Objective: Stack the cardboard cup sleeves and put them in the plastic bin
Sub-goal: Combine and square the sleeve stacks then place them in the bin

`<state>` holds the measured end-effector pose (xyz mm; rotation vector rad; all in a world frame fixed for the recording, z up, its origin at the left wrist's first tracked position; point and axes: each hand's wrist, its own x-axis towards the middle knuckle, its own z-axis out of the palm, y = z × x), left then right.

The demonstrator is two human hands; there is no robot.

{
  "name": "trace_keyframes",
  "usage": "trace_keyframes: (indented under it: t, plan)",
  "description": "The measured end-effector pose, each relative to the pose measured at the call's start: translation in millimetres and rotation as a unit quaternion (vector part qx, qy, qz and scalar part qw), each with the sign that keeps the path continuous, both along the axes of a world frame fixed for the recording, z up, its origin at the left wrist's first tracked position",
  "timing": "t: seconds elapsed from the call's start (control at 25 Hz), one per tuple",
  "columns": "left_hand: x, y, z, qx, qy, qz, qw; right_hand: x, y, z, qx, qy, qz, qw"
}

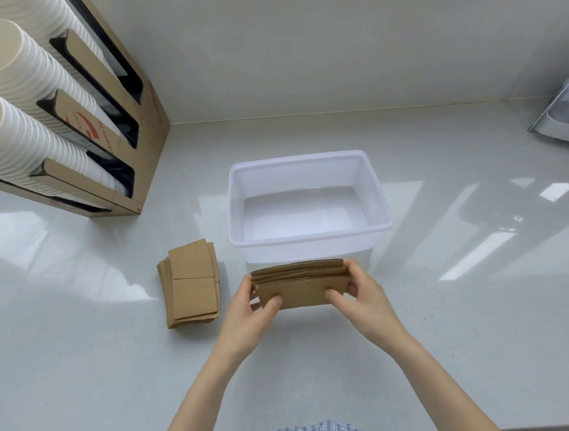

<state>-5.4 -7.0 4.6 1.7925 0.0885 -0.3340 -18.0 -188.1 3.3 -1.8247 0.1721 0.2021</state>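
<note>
Translucent white rectangular plastic bin (373, 187) sits mid-worktop, nothing in it that I can see. So no sleeves delivered yet.

Bundle of flat brown cardboard cup sleeves (301, 284) held on edge just in front of the bin's near wall, several layers showing along the top. I judge this batch is being squared up before it goes in.

Second pile of brown cardboard sleeves (191, 285) lies flat on the pale glossy worktop (82, 353), left of the bin, loosely aligned, edges staggered. Untouched. That one is left to do.

Left hand (250, 312): closed on the bundle's left end, thumb across the front face, fingers (249, 283) wrapped behind.

Right hand (360, 294): mirrors it on the right end, thumb on the front, fingers behind. Both hands pinch the bundle between them, neither spread wide.

Cardboard dispenser of white paper cups (26, 110) far left, not involved
</note>
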Motion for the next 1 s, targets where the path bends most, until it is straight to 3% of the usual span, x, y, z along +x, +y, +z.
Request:
trace_keyframes:
  t: [0.24,0.52,0.72,1.0]
  plan:
    - [-5.3,2.1,-22.6,0.16,-0.036,-0.04,0.986,-7.2,-1.9,-13.5,-0.107,-0.004,0.033,0.994]
    - [-0.6,4.6,-30.6,0.178,-0.065,-0.075,0.979,-8.0,-1.3,-15.3,-0.143,-0.017,0.049,0.988]
    - [-0.2,7.9,-11.3,0.147,-0.079,-0.075,0.983,-4.3,-0.9,-10.3,-0.108,-0.005,0.041,0.993]
    - [9.7,29.2,21.3,0.006,-0.059,0.073,0.996,10.8,23.7,14.5,-0.006,0.029,0.06,0.998]
